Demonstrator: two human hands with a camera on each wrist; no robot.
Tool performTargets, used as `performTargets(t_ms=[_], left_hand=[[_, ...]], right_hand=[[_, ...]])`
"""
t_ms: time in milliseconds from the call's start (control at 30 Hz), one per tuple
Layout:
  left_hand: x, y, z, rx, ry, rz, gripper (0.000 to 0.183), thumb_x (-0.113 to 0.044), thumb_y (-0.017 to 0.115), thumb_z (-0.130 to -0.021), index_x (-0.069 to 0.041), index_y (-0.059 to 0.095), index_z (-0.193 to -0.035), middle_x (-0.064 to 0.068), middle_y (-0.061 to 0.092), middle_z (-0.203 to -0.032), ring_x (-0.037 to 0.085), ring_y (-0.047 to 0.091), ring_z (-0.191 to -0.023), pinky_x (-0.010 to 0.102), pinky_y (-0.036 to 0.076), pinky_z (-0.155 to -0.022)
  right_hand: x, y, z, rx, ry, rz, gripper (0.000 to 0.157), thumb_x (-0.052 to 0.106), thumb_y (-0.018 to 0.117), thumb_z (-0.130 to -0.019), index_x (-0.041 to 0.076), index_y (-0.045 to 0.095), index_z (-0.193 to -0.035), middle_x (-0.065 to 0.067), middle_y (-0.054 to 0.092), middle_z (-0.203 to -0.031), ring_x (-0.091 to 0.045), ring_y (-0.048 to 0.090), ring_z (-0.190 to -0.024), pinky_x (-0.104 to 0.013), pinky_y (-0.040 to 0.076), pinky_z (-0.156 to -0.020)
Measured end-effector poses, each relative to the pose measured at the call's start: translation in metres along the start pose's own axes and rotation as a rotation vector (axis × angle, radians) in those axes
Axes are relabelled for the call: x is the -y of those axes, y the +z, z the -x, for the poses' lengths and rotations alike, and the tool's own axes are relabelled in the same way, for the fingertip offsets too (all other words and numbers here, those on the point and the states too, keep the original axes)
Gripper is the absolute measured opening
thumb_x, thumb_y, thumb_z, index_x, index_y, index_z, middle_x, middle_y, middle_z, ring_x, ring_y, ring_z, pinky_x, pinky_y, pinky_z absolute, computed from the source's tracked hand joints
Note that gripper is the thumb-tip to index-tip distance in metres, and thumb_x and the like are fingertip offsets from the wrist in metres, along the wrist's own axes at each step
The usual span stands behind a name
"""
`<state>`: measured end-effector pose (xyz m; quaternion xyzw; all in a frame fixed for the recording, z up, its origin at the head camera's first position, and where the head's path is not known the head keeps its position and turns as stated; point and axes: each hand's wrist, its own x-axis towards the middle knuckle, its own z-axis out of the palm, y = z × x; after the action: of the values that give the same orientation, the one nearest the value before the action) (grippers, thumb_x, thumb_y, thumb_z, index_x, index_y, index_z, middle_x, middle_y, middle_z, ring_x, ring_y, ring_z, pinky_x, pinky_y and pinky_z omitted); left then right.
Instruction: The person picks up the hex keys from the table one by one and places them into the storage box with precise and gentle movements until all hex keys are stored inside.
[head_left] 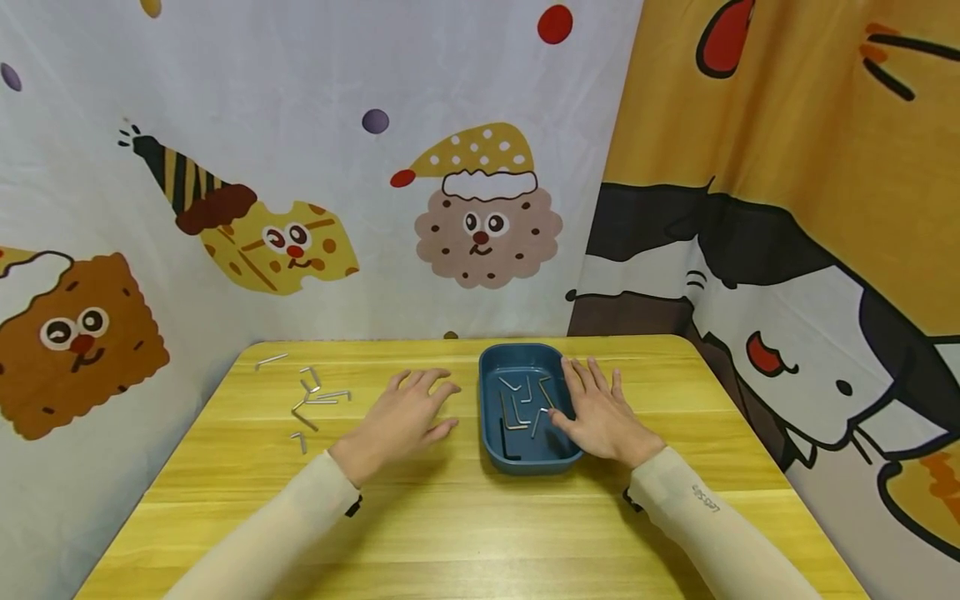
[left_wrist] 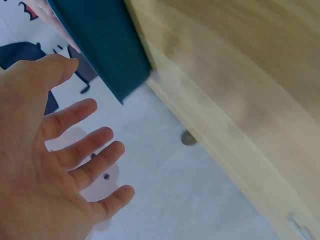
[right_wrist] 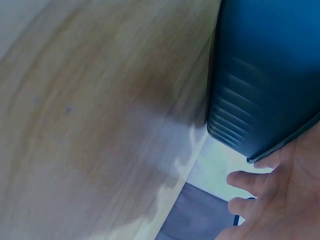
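Note:
A dark blue rectangular box (head_left: 534, 467) stands on the table, right of the middle. Inside lie several L-shaped hex keys (head_left: 516, 427), mostly silvery, plus a black hex key (head_left: 503, 442) near the front left corner. My right hand (head_left: 602, 419) rests at the box's right rim, fingers extended and spread, thumb reaching over the edge. Its palm faces the ribbed outer wall (right_wrist: 240, 100) in the right wrist view. Left of the box, my left hand (head_left: 399, 417) hovers over the table with loosely spread fingers, holding nothing.
Several more silvery hex keys (head_left: 322, 402) lie scattered on the table's left side, one of them (head_left: 272, 360) near the back left corner. The wooden table (head_left: 465, 533) ends at the back against a printed curtain (head_left: 337, 67). Another curtain (head_left: 810, 150) hangs along the right.

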<state>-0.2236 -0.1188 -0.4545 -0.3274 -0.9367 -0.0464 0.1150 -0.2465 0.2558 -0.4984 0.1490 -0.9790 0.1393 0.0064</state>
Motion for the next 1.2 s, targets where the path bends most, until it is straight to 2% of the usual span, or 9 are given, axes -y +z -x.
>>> performTargets(t_ms=[133, 267, 700, 867, 1200], left_hand=[[0.014, 0.002, 0.015, -0.011, -0.049, 0.014, 0.047, -0.043, 0.081, -0.112, -0.015, 0.073, -0.148, 0.016, 0.066, -0.162, 0.042, 0.07, -0.145, 0.073, 0.053, -0.125], [0.028, 0.003, 0.034, 0.006, -0.104, 0.044, 0.044, -0.039, 0.081, -0.112, -0.012, 0.073, -0.146, 0.019, 0.067, -0.16, 0.044, 0.069, -0.146, 0.077, 0.052, -0.124], [0.067, 0.007, 0.086, -0.004, -0.214, 0.03, 0.043, -0.034, 0.088, -0.107, -0.011, 0.076, -0.142, 0.022, 0.071, -0.154, 0.051, 0.07, -0.141, 0.081, 0.053, -0.117], [0.076, 0.006, 0.101, -0.016, -0.239, 0.026, 0.041, -0.033, 0.089, -0.106, -0.012, 0.078, -0.139, 0.023, 0.072, -0.152, 0.055, 0.07, -0.139, 0.083, 0.054, -0.115], [0.092, 0.006, 0.122, 0.01, -0.276, 0.037, 0.041, -0.033, 0.088, -0.106, -0.01, 0.079, -0.139, 0.023, 0.071, -0.152, 0.052, 0.072, -0.138, 0.085, 0.057, -0.108]], right_hand=[[0.0, 0.0, 0.0, 0.001, 0.003, 0.006, 0.097, 0.053, 0.064, -0.117, 0.006, 0.017, -0.187, -0.026, 0.024, -0.193, -0.055, 0.008, -0.182, -0.089, 0.001, -0.139], [0.001, 0.001, 0.0, -0.001, 0.0, 0.007, 0.097, 0.054, 0.063, -0.117, 0.006, 0.017, -0.187, -0.025, 0.023, -0.193, -0.055, 0.009, -0.182, -0.089, 0.001, -0.139], [0.002, 0.0, 0.001, -0.003, 0.003, -0.001, 0.097, 0.053, 0.064, -0.117, 0.006, 0.017, -0.187, -0.026, 0.024, -0.193, -0.055, 0.007, -0.182, -0.088, 0.0, -0.14], [0.001, 0.001, 0.001, -0.003, 0.007, -0.006, 0.096, 0.052, 0.064, -0.117, 0.006, 0.017, -0.187, -0.026, 0.024, -0.193, -0.055, 0.008, -0.182, -0.088, 0.0, -0.14], [0.002, -0.001, 0.001, -0.001, 0.005, -0.008, 0.097, 0.051, 0.065, -0.117, 0.006, 0.017, -0.187, -0.026, 0.025, -0.192, -0.055, 0.008, -0.182, -0.088, 0.0, -0.14]])
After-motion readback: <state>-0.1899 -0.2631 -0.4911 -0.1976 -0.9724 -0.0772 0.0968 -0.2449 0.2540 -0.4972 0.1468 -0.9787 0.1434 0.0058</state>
